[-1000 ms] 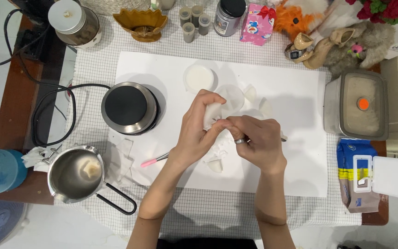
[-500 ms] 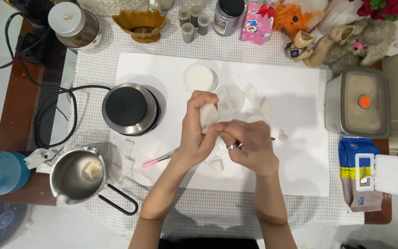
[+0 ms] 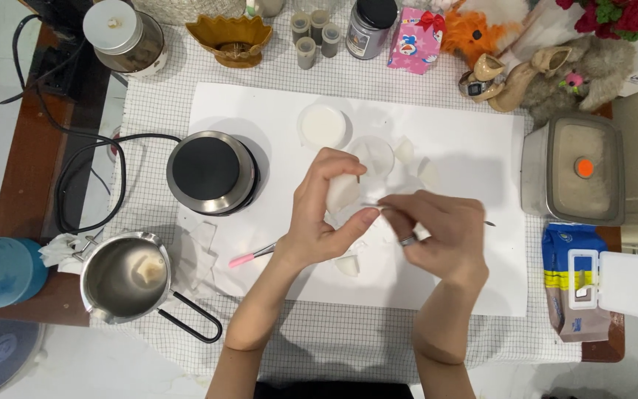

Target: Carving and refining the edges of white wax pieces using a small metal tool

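So, looking down from the head camera, the left hand (image 3: 328, 222) is curling its fingers round a small white wax-looking lump (image 3: 342, 193), gripping it over the middle of the big white paper sheet (image 3: 474, 273). The right hand (image 3: 437, 235) is pinching closed on a thin metal tool (image 3: 375, 205), its tip meeting the lump; a silvery ring is showing on one finger. Around the hands I'm counting roughly four loose white pieces lying on the sheet: two chunky shards (image 3: 416, 162) up near a clear round cup (image 3: 372, 155), one wedge (image 3: 347, 264) just under the left wrist, and smaller crumbs I can't count properly. Above that a round white disc in a shallow tub (image 3: 323, 125) is sitting. A pink-handled tool (image 3: 251, 256) is lying partly under the left forearm. Left of the sheet, one round hot plate (image 3: 211, 171) with a matte black top and shiny steel rim is standing with its black cable looping off. One steel pouring pot (image 3: 125, 276) with a black wire handle is holding a pale lump, crumpled tissue beside it. Everything is resting on a gridded white cloth (image 3: 319, 340). Along the back: three little grey cylinders (image 3: 311, 35), a dark jar, a pink box, fuzzy toys. On the right, one lidded plastic box (image 3: 574, 168) with an orange dot.
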